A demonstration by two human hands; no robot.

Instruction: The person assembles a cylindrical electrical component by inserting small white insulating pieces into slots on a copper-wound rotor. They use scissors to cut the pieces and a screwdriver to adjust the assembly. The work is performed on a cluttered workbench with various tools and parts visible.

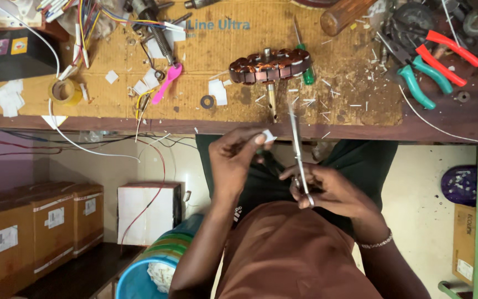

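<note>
Where the cardboard-covered desk [239,72] runs across the far part of the view, its surface is seen to be littered with white paper scraps, wire offcuts and tools, and a cream floor is visible below its near edge. One stator [270,65] with copper windings is laid near the middle of the desk, a green-handled screwdriver [306,66] just beside it on the right. One pink plastic tool [167,83] and one roll of tape [65,91] are placed to the left, and a bundle of coloured wires [84,22] is heaped at the far left. Three pliers-like tools can be counted at the far right: two with red handles [443,55] and one with teal handles [421,80]. Three brown cardboard boxes [34,221] and one white box [147,213] are stacked on the floor at the left, with a blue bucket [139,279] near them. A small white paper piece [268,136] is pinched in the fingertips of the left hand [233,163], below the desk's near edge. Metal scissors [299,152] are gripped by the right hand [330,191], their blades pointed toward the desk.
</note>
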